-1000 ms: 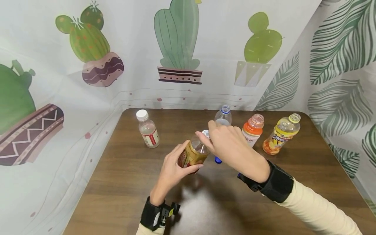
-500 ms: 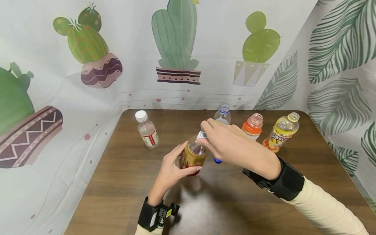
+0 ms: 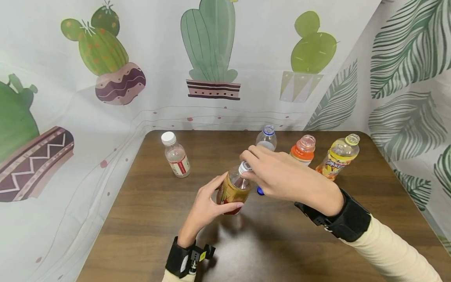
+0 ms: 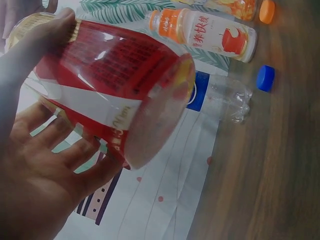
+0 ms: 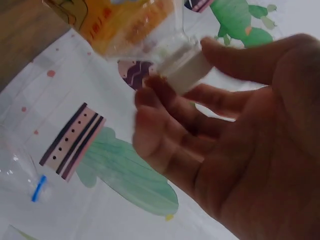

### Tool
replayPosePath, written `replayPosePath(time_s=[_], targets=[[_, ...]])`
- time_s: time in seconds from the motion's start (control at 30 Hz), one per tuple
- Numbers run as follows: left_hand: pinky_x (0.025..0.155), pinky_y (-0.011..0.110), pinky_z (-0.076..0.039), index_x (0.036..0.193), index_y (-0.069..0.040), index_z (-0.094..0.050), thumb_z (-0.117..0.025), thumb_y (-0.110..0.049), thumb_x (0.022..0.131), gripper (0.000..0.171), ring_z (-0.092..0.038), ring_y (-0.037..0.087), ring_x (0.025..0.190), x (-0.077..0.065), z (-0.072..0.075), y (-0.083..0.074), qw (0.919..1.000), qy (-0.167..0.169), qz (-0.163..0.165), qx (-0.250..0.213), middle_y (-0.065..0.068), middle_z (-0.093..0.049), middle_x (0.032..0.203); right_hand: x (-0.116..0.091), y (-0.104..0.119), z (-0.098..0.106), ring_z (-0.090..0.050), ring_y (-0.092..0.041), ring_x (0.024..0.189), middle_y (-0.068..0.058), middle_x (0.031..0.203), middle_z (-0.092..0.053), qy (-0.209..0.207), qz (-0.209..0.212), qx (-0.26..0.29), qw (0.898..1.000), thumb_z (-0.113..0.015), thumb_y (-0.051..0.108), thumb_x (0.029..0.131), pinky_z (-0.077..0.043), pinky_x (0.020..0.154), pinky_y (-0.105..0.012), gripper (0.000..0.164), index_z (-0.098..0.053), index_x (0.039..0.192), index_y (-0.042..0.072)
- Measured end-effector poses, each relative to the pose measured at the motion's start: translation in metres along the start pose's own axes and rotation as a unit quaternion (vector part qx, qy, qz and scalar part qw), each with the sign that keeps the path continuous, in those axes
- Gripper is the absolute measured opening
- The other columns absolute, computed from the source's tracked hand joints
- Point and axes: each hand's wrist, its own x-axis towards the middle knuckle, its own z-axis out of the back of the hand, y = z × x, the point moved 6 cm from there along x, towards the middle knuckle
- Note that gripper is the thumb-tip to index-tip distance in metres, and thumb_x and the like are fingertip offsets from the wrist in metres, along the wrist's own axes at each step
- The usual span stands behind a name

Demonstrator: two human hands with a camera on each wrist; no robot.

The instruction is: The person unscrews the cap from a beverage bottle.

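Note:
My left hand (image 3: 206,209) grips a clear plastic bottle (image 3: 234,192) with a gold and red label, tilted above the table. In the left wrist view the fingers curl round the red label (image 4: 105,65) and the bottle's base faces the camera. At the bottle's neck, my right hand (image 3: 282,170) pinches the white cap (image 3: 245,167) between thumb and fingers. The right wrist view shows this white cap (image 5: 185,67) on the neck, slightly blurred.
A white-capped bottle (image 3: 177,156) stands at the back left. Uncapped bottles stand at the back right: a blue-ringed one (image 3: 266,139), an orange-necked one (image 3: 303,149) and a yellow-labelled one (image 3: 338,156). A blue cap (image 4: 265,78) and an orange cap (image 4: 267,11) lie on the table.
The bottle has become more upright and shifted slightly down in the head view. My right hand has turned at the cap, its forearm moving right; both hands keep their hold.

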Motion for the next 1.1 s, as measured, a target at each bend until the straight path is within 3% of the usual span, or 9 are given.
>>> replayPosePath(time_s=[0.13, 0.3, 0.4, 0.57, 0.8, 1.1], targets=[[0.091, 0.039, -0.053, 0.140, -0.035, -0.053, -0.087, -0.037, 0.074, 0.075, -0.061, 0.010, 0.108, 0.001, 0.002, -0.002, 0.9998, -0.009, -0.017, 0.001, -0.011, -0.065, 0.122, 0.001, 0.000, 0.011, -0.057, -0.012, 0.082, 0.000, 0.100, -0.060, -0.040, -0.014, 0.008, 0.999, -0.062, 0.045, 0.096, -0.054, 0.065, -0.029, 0.043, -0.058, 0.116, 0.007], [0.092, 0.043, -0.053, 0.140, -0.037, -0.052, -0.088, -0.038, 0.074, 0.075, -0.061, 0.010, 0.109, 0.003, 0.005, -0.007, 0.9991, -0.024, -0.034, 0.012, -0.011, -0.065, 0.122, 0.004, -0.001, 0.024, -0.048, -0.013, 0.051, 0.003, 0.064, -0.049, -0.114, -0.086, -0.019, 0.990, -0.059, 0.049, 0.096, -0.039, 0.044, -0.028, 0.044, -0.052, 0.077, 0.010], [0.088, 0.042, -0.054, 0.142, -0.039, -0.050, -0.087, -0.038, 0.074, 0.077, -0.061, 0.010, 0.106, 0.003, 0.007, -0.008, 0.9986, -0.028, -0.037, 0.024, -0.011, -0.065, 0.120, 0.006, 0.000, 0.019, -0.046, -0.017, 0.043, 0.002, 0.055, -0.040, -0.101, -0.117, -0.052, 0.987, -0.057, 0.056, 0.095, -0.034, 0.039, -0.028, 0.053, -0.049, 0.070, 0.009], [0.083, 0.036, -0.055, 0.144, -0.040, -0.047, -0.087, -0.039, 0.075, 0.080, -0.061, 0.010, 0.102, 0.002, 0.007, -0.009, 0.9976, -0.031, -0.043, 0.045, -0.009, -0.064, 0.118, 0.008, 0.002, 0.003, -0.056, -0.022, 0.047, -0.002, 0.055, -0.045, -0.069, -0.136, -0.082, 0.985, -0.058, 0.056, 0.094, -0.042, 0.039, -0.033, 0.055, -0.057, 0.077, 0.004], [0.081, 0.036, -0.055, 0.142, -0.037, -0.050, -0.088, -0.039, 0.073, 0.079, -0.061, 0.011, 0.100, 0.000, 0.007, -0.009, 0.9962, -0.041, -0.050, 0.059, -0.008, -0.065, 0.117, 0.008, 0.003, -0.001, -0.055, -0.021, 0.046, 0.000, 0.055, -0.046, -0.079, -0.136, -0.069, 0.985, -0.059, 0.050, 0.096, -0.042, 0.038, -0.034, 0.049, -0.058, 0.079, 0.004], [0.083, 0.037, -0.055, 0.142, -0.039, -0.049, -0.087, -0.040, 0.074, 0.078, -0.061, 0.011, 0.102, -0.001, 0.008, -0.009, 0.9973, -0.034, -0.041, 0.050, -0.008, -0.065, 0.119, 0.011, 0.001, 0.001, -0.052, -0.015, 0.046, 0.002, 0.058, -0.047, -0.041, -0.128, -0.034, 0.990, -0.059, 0.046, 0.098, -0.039, 0.040, -0.030, 0.043, -0.057, 0.086, 0.005]])
